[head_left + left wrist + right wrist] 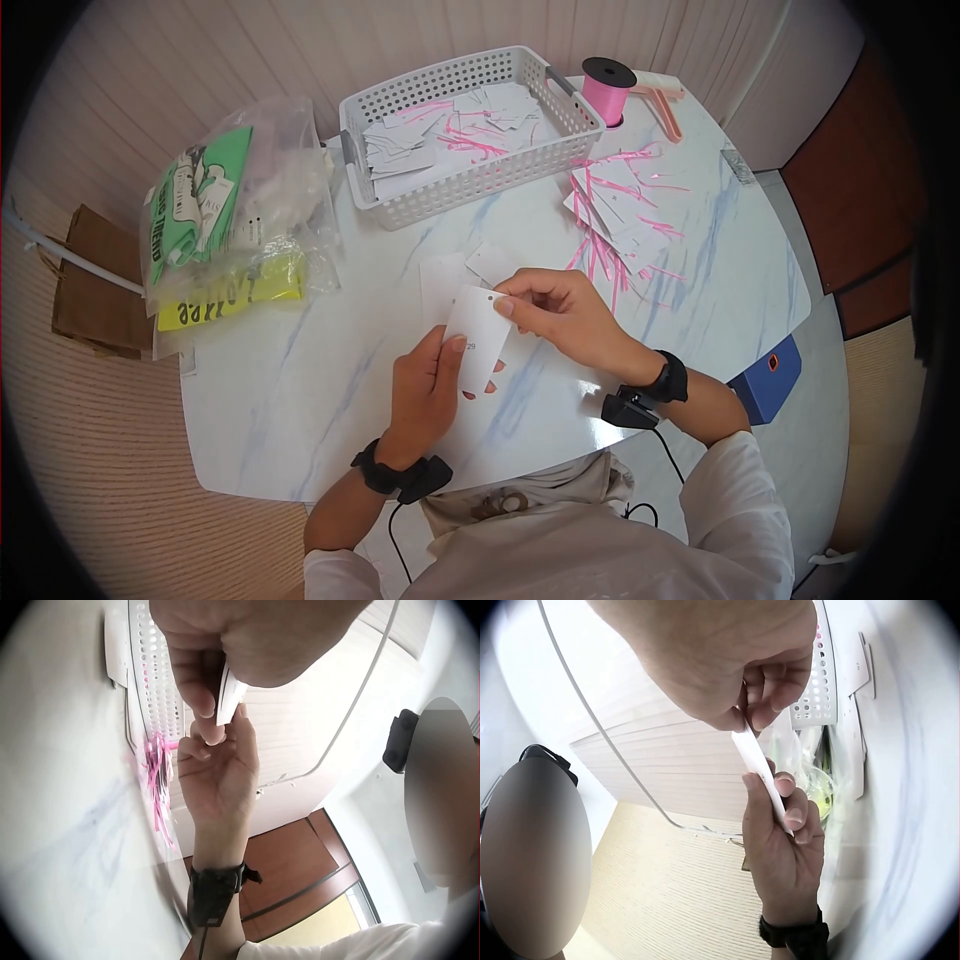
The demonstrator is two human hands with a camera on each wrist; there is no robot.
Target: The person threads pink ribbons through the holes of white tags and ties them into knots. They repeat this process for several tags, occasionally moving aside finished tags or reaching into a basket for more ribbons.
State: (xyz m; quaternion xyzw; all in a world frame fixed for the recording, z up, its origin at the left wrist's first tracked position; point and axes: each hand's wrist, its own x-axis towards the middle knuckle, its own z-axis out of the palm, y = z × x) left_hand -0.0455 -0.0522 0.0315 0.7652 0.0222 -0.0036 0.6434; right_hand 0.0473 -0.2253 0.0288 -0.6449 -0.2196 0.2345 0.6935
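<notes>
Our left hand (425, 385) gripping white cards (480, 335), our right hand (562, 312) pinching their top corner, nearer us than the basket (480, 180).

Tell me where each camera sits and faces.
Head: worn on the head, looking forward and down at the left hand, right hand and torso.
Left wrist: on that wrist, looking past its hand toward the right.
Right wrist: on that wrist, looking past its hand toward the left.
Both wrist views share the card and basket.

head view looks down; close wrist views look across, sharing the card (483, 325).
</notes>
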